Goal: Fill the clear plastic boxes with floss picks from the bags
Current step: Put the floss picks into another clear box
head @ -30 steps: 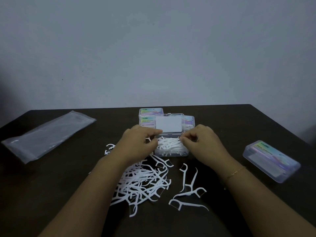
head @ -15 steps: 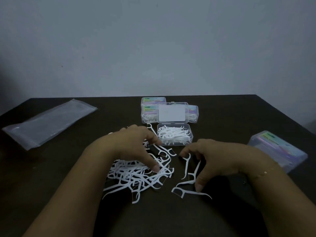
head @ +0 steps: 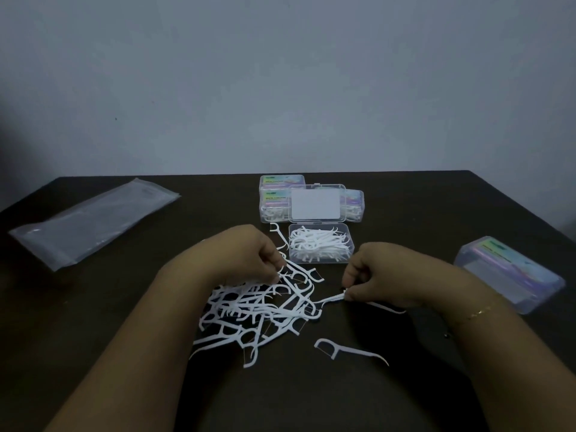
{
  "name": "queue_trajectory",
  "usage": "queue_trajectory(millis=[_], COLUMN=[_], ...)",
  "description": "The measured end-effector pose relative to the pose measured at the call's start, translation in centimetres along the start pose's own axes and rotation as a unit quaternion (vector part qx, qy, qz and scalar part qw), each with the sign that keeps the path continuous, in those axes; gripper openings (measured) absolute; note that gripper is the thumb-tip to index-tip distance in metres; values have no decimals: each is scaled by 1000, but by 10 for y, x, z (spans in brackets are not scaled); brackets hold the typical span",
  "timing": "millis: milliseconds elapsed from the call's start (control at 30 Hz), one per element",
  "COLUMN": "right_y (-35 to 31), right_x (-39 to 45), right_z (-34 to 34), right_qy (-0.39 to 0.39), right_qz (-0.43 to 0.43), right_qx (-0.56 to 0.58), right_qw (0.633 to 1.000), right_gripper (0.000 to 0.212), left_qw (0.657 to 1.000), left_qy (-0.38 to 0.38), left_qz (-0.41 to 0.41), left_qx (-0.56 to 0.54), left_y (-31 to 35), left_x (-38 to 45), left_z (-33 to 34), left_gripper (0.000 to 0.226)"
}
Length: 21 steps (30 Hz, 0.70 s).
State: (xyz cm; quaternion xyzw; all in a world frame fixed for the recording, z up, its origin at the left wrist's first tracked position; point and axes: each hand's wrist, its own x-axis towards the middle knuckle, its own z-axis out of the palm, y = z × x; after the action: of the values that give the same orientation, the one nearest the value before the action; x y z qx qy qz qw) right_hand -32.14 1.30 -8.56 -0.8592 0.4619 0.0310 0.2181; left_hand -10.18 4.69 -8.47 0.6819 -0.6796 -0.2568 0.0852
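Bare table (head: 358,400) near edge; pick pile (head: 258,310) centre-left, closed box (head: 511,272) right, prob. empty bag (head: 93,219) far-left.

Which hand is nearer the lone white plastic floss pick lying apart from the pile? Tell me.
Right. The right hand is just beyond the lone white plastic floss pick; the left hand is farther off, over the pile.

Labels on the closed boxes (head: 282,194) blurred, perhaps too dim.

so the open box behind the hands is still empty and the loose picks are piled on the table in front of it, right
Not quite: the head view shows the open box already holds a layer of floss picks. The rest stands: the loose pile lies on the table in front of it.
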Motion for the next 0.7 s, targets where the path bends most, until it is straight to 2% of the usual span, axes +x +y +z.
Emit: queue_trajectory(millis=[67, 200, 300, 467, 600, 700], right_y=[-1, -1, -3, 2, 8, 10], right_x=[0, 2, 1, 6, 19, 27], right_z=[2, 5, 3, 2, 9, 13], right_qy=[14, 52, 71, 215, 312, 322], right_qz=[-2, -27, -45, -30, -15, -18], right_qx=[0, -12, 16, 101, 27, -26], right_qw=[1000, 998, 996, 971, 950, 946], right_gripper=[2, 22, 17, 11, 17, 24], left_qw=[1000, 999, 996, 986, 974, 969], left_qy=[13, 33, 51, 114, 176, 201], left_qz=[5, 16, 29, 54, 69, 73], left_qx=[-6, -32, -65, -108, -127, -125], left_y=[0, -1, -2, -4, -4, -5], left_x=[1, 3, 3, 2, 2, 4], left_z=[1, 1, -1, -5, -5, -4], left_gripper=[20, 18, 18, 18, 20, 20])
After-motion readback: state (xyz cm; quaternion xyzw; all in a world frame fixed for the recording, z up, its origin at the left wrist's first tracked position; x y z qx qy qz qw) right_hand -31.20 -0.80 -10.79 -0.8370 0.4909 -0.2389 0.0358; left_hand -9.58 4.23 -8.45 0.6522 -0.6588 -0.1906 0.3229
